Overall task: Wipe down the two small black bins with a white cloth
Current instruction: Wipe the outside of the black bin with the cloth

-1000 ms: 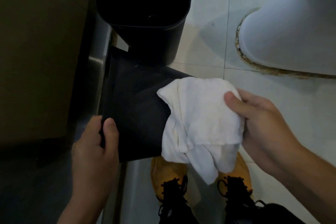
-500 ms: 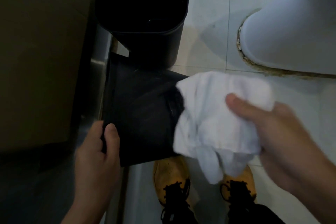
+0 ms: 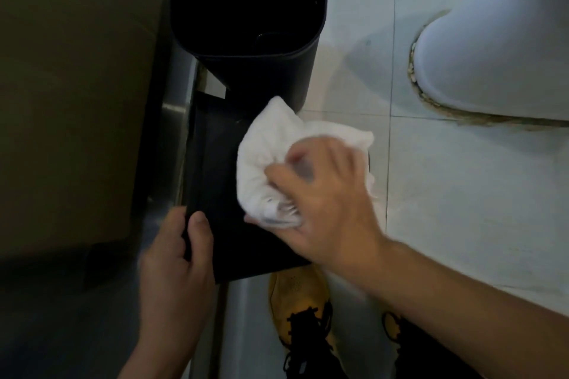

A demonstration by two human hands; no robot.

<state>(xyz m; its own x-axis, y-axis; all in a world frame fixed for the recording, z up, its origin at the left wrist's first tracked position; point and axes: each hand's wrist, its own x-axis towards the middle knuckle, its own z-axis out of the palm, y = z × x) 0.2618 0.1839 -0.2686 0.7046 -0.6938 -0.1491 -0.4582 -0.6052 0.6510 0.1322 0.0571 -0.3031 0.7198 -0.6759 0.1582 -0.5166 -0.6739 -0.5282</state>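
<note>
Pressing the bunched white cloth [image 3: 286, 144] onto the side of the tilted black bin [image 3: 215, 169] with the right hand [image 3: 320, 194], fingers curled round the fabric, blurred; gripping the near left edge of that same bin with the left hand [image 3: 175, 258], thumb on the face that is turned up, other fingers behind the edge; held tipped over above the floor, just before a second black bin [image 3: 246, 9] standing upright with open mouth; no brand, label or writing readable on either bin or on the cloth; below, yellow shoes [image 3: 295, 295] with black laces; to the right, pale floor tiles [image 3: 462, 209] and a white toilet base [image 3: 492, 40]; at left, dark cabinet [image 3: 77, 86].
</note>
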